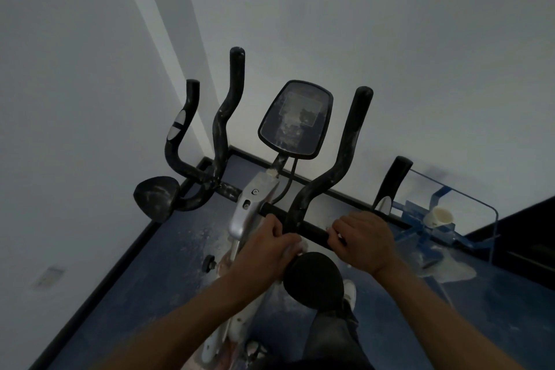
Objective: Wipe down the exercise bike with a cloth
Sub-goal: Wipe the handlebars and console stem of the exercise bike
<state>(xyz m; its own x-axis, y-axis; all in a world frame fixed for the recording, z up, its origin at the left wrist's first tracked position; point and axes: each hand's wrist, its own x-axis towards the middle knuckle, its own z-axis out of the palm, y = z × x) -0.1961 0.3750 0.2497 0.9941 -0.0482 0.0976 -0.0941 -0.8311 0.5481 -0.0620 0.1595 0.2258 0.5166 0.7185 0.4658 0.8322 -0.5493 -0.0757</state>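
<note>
Now my right hand (362, 239) curls around the handlebar (312, 231) of the exercise bike (255, 207), and beside it my left hand (265, 245) presses a pale cloth (300, 245) against that bar.

This looks like a bare corner of a room in a home or small private gym; an exercise bike (258, 210) with dust-streaked black handlebars (336, 165) and a smudged console (295, 119) stands against plain white walls (390, 39) edged with dark skirting (99, 288), on a blue floor (144, 273) speckled with white dust. At the right a clear plastic stand (468, 213) holds a pale cup (440, 216); the light is dim.
</note>
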